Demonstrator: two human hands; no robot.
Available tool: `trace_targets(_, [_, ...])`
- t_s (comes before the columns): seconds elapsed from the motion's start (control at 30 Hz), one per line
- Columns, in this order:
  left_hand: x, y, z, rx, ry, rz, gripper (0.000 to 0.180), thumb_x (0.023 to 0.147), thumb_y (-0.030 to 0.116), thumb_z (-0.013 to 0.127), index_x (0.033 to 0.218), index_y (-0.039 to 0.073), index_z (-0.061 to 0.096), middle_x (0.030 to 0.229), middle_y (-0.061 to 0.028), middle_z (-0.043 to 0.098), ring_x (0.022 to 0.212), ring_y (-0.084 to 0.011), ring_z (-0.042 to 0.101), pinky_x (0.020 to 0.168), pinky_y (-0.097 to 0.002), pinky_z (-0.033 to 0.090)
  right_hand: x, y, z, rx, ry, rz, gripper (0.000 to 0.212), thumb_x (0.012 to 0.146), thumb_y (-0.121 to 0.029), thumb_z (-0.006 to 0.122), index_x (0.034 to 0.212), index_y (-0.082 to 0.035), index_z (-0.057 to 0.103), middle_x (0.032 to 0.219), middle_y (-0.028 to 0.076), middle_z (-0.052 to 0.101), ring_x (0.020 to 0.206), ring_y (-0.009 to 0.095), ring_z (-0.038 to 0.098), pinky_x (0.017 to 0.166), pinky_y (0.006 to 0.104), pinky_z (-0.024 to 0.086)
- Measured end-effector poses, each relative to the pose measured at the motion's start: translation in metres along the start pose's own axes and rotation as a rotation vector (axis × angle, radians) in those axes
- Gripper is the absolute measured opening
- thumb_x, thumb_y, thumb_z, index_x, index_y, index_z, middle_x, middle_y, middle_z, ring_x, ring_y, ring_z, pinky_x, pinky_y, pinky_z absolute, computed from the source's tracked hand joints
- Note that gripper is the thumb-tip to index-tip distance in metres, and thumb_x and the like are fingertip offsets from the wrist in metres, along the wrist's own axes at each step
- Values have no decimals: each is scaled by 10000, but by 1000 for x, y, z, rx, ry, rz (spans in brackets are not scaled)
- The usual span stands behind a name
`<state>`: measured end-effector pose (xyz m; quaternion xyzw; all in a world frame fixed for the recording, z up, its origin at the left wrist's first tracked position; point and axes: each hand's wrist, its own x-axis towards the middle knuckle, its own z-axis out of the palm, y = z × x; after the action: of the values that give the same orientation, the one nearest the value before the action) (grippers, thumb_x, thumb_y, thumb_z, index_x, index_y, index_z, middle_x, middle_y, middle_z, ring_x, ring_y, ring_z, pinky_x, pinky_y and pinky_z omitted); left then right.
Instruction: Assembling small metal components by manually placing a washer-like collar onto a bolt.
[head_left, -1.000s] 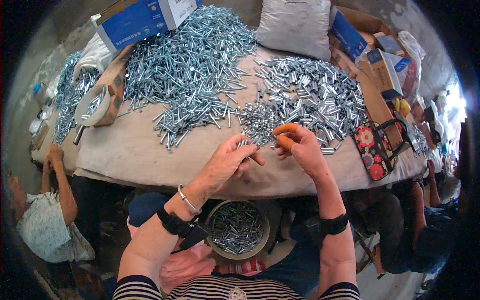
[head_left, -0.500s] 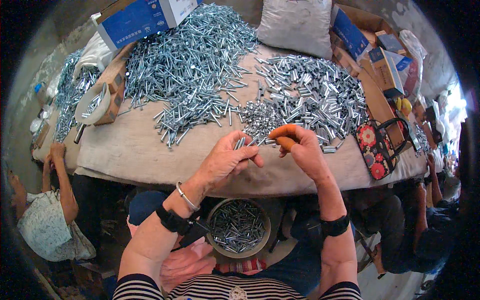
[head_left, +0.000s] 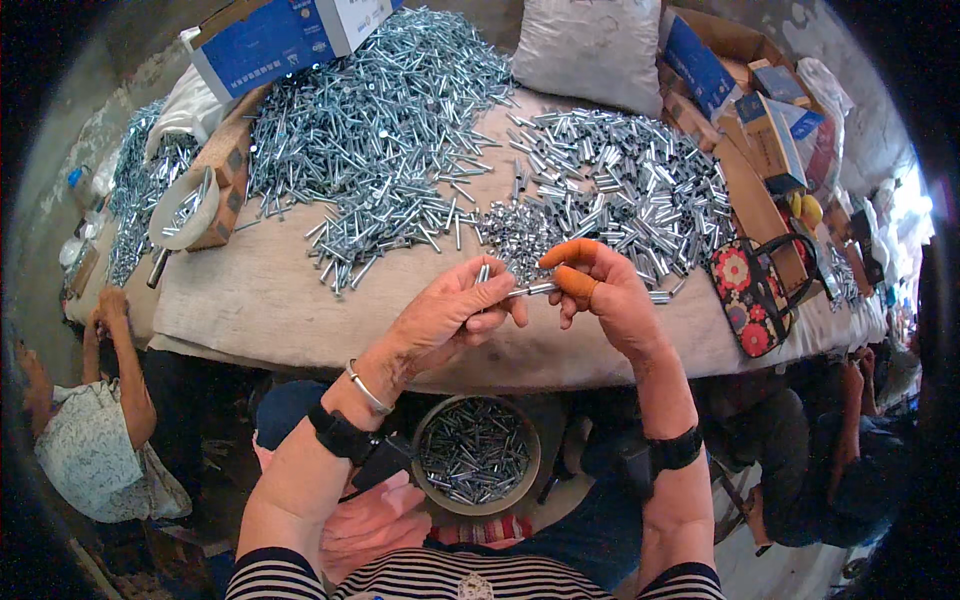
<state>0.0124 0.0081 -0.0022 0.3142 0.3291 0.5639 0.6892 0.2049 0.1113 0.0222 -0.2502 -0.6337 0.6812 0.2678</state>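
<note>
My left hand [head_left: 447,312] is closed around several silver bolts, whose ends stick out near the thumb. One bolt [head_left: 517,292] points right out of its fingers toward my other hand. My right hand [head_left: 622,305], with orange finger covers on thumb and forefinger, pinches a short metal sleeve [head_left: 541,288] in line with that bolt. The sleeve appears to meet the bolt's end; how far it is over it cannot be made out. Just beyond my fingers lie a heap of small metal pieces [head_left: 512,232] and a pile of metal sleeves [head_left: 640,185].
A large bolt heap [head_left: 380,130] covers the cloth-topped table [head_left: 250,300] at far left. A white sack [head_left: 588,55] and cardboard boxes [head_left: 770,130] stand behind. A flowered bag [head_left: 752,305] sits at right. Below the edge is a basin [head_left: 535,455] of assembled-looking metal pieces. Other people sit either side.
My right fingers have closed on the sleeve, which now lines up with the bolt from my left hand. Both hands have shifted slightly.
</note>
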Motion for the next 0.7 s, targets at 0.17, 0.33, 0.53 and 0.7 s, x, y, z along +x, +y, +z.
trace_targets(0.17, [-1,-7,6,161,28,14,162,950,236,591,954,105,496,768,-50,626,489,-18,396,434,-165,300,0,5,12,-7,-71,-8,180,916,-116,590,1053,2,590,773,72,618,606,103,573,530,248,512])
trace_targets(0.33, [0,-8,-6,63,122,154,131,930,187,620,916,110,515,749,-59,639,481,-12,405,417,-164,286,6,8,8,-78,91,2,187,911,-148,611,1036,-9,596,780,60,620,619,112,583,520,238,485])
trace_targets(0.53, [1,-7,-3,49,190,161,94,938,156,602,947,89,537,766,-81,630,480,-15,364,427,-139,271,7,38,-2,-1028,270,-210,155,804,-168,676,914,-60,662,796,124,668,736,302,645,672,404,498])
trace_targets(0.7, [2,-8,-7,37,168,164,92,941,157,597,953,93,532,773,-76,629,495,-15,378,435,-135,277,12,45,2,-1182,292,-174,157,822,-140,660,944,-52,617,810,146,670,742,304,658,644,409,507])
